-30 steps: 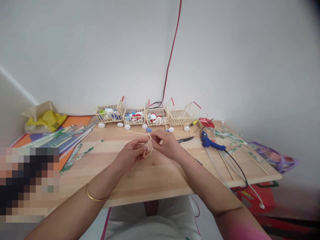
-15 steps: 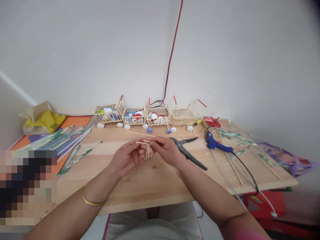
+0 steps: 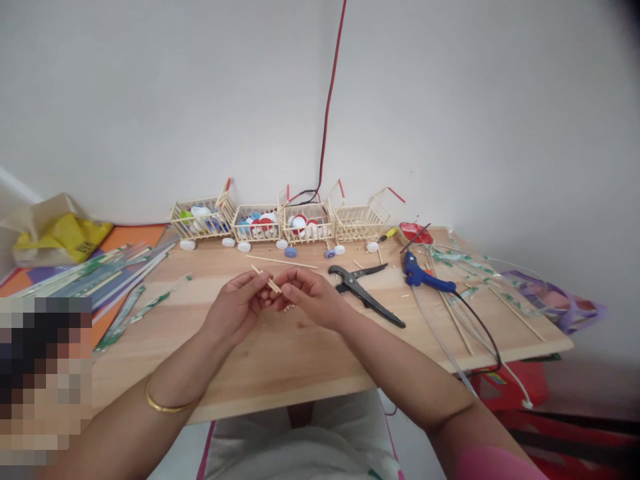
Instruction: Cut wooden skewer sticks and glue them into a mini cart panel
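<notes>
My left hand (image 3: 235,308) and my right hand (image 3: 309,298) meet over the middle of the wooden table (image 3: 310,353). Both pinch a small bundle of short wooden sticks (image 3: 270,284) between their fingertips; one stick pokes up and to the left. Black pliers (image 3: 365,293) lie just right of my right hand. Further right rests a blue glue gun (image 3: 425,279) with its black cord. A long thin stick (image 3: 280,261) lies on the table beyond my hands.
Several small stick-built carts (image 3: 280,222) holding bottle caps line the back edge by the wall, under a red and black wire (image 3: 327,113). Stick packets (image 3: 95,277) lie at left, a yellow bag (image 3: 57,237) behind them. Loose sticks and wrappers (image 3: 480,280) clutter the right.
The sticks, held fanned and hanging down before, are now gathered together between both hands. My hands have come lower and closer. The view has shifted, bringing the pliers into sight.
</notes>
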